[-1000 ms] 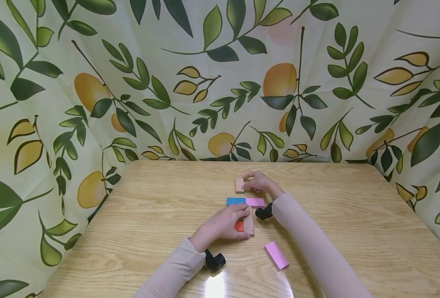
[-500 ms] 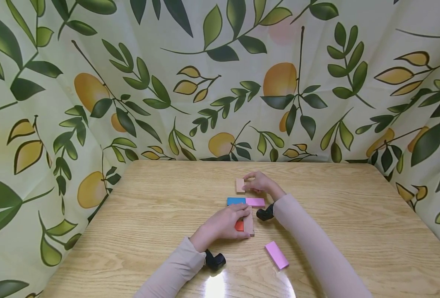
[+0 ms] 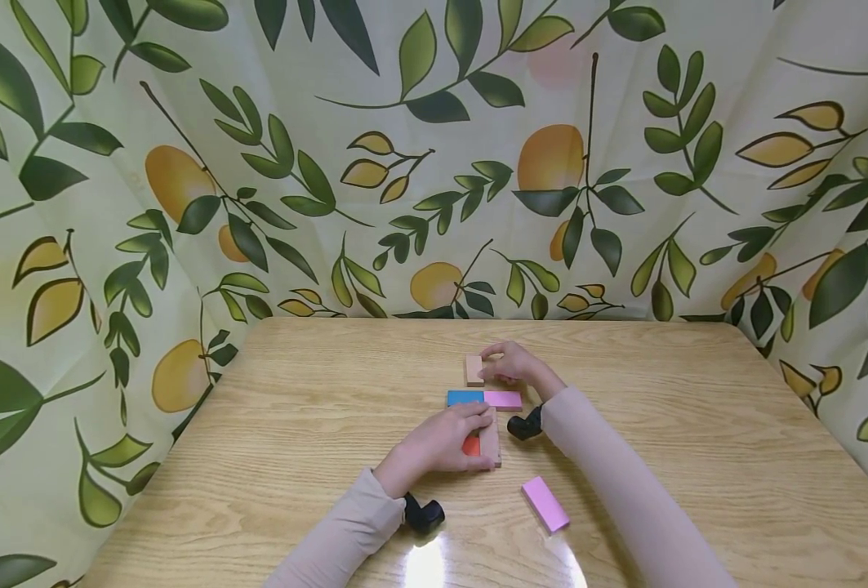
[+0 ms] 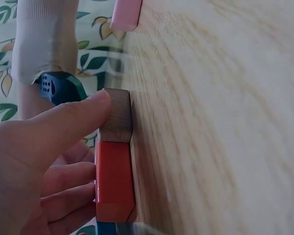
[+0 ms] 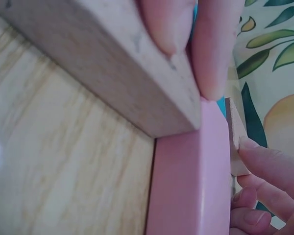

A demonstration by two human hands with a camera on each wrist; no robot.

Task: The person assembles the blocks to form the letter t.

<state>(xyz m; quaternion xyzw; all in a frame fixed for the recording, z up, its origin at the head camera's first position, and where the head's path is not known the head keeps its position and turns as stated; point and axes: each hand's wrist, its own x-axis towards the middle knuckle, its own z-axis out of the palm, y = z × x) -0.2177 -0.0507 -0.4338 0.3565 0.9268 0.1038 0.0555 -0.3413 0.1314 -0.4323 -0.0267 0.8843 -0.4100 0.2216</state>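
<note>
So the bare wood block (image 3: 490, 445) sits mid-counter (image 3: 331, 392), lying flat with its long axis pointing almost straight away from the person, the far end butted up to the side of the pink block (image 3: 503, 400). Left hand (image 3: 441, 439) has its grip on it lengthwise: thumb pressed on the near end, fingers over the far end. Up close it's matte, unpainted, straight-edged, with little dark specks and end grain.

The far block (image 3: 472, 371), same sort of pale tan, also lies long-ways away from the person, past the coloured ones. Right hand (image 3: 514, 364) has fingertips on its right edge; can't tell if that grip is a real pinch.

The pink one runs crosswise, end to end with the blue block (image 3: 465, 398). Red block (image 4: 115, 178) hugs the wood one's left side, painted smooth, bevelled corner showing. Spare pink block (image 3: 546, 505) lies on the diagonal, nearer the person. Counter's pale woodgrain, kinda shiny; leafy fruit-print cloth (image 3: 287, 261) behind.
</note>
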